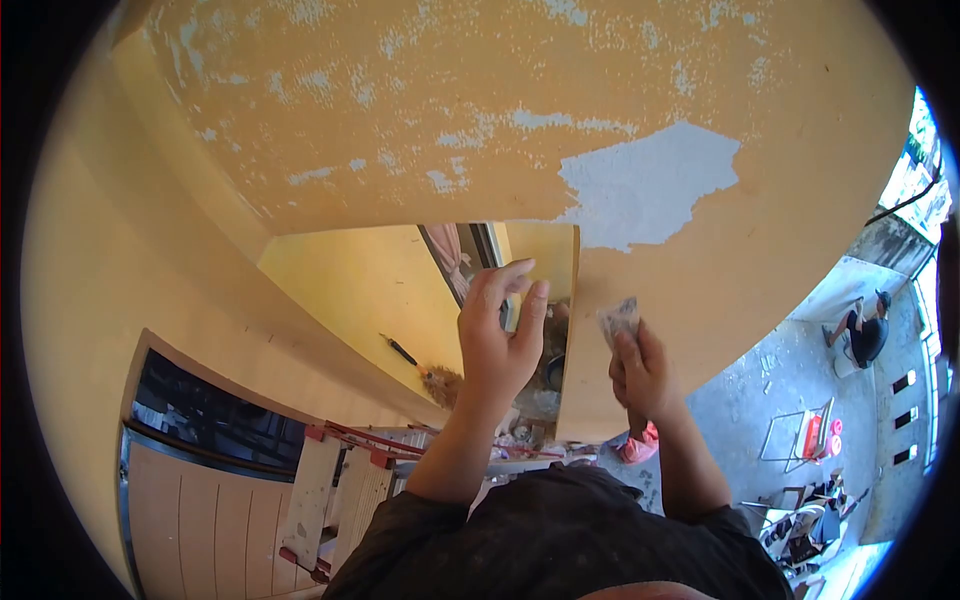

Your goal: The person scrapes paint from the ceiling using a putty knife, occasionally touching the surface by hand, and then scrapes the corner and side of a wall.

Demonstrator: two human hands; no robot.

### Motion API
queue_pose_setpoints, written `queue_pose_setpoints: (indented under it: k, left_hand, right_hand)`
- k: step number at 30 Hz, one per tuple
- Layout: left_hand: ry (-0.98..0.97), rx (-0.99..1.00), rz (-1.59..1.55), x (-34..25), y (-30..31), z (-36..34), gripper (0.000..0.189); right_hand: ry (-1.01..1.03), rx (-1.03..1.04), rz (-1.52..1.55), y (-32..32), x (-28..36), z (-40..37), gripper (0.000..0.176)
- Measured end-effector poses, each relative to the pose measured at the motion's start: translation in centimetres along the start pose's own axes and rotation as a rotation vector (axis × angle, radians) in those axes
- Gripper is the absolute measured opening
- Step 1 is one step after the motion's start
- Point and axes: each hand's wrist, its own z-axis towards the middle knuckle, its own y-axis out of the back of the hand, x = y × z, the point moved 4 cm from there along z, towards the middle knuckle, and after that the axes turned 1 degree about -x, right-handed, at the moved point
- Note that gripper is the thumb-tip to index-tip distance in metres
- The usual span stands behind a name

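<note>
My right hand (643,372) is closed around a scraper, whose greyish blade (618,316) points up toward the wall and looks slightly blurred. Most of its handle is hidden by my fingers. My left hand (503,335) is raised with thumb and fingers apart and nothing between them. It stands in front of the opening beside the wall edge. Above both hands spreads the yellow-orange painted wall (420,80), with many small pale spots and a large bare white patch (655,185) where the paint is off.
A stepladder (335,490) stands at the lower left, beside a framed window (220,400). A feather duster (440,382) is left of my forearm. Far below right are a red-and-white folding chair (810,437), piled items (815,525) and another person (868,335).
</note>
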Motion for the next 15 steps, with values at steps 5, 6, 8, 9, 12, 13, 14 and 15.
queue_pose_setpoints:
  k: [5, 6, 8, 9, 12, 13, 14, 15]
  left_hand:
    - [0.298, 0.251, -0.438, -1.0, -2.4, -0.5, 0.027]
    - [0.28, 0.253, -0.477, -1.1, -2.9, -0.5, 0.029]
    - [0.327, 0.279, -0.578, -1.1, -3.9, -0.2, 0.027]
    - [0.361, 0.309, -0.674, -1.1, -4.5, -0.1, 0.025]
    - [0.39, 0.231, -0.769, -0.5, -5.4, 0.1, 0.025]
    - [0.411, 0.207, -0.82, -0.3, -5.6, 0.2, 0.026]
    - [0.412, 0.202, -0.826, -0.4, -5.6, 0.4, 0.026]
    - [0.469, 0.171, -0.836, -0.5, -5.5, 0.6, 0.025]
  right_hand:
    - [0.152, -0.076, -0.154, -1.4, 5.6, 1.0, 0.022]
    - [0.2, -0.102, -0.163, -1.8, 6.5, 1.2, 0.023]
    - [0.263, -0.117, -0.208, -2.5, 7.7, 1.7, 0.024]
    - [0.335, -0.135, -0.244, -2.9, 8.4, 1.8, 0.024]
    - [0.387, -0.227, -0.354, -3.1, 8.7, 2.1, 0.025]
    - [0.441, -0.277, -0.406, -3.1, 8.9, 2.2, 0.024]
    - [0.441, -0.275, -0.414, -3.2, 8.9, 2.3, 0.024]
    - [0.461, -0.298, -0.48, -3.3, 9.1, 2.3, 0.023]
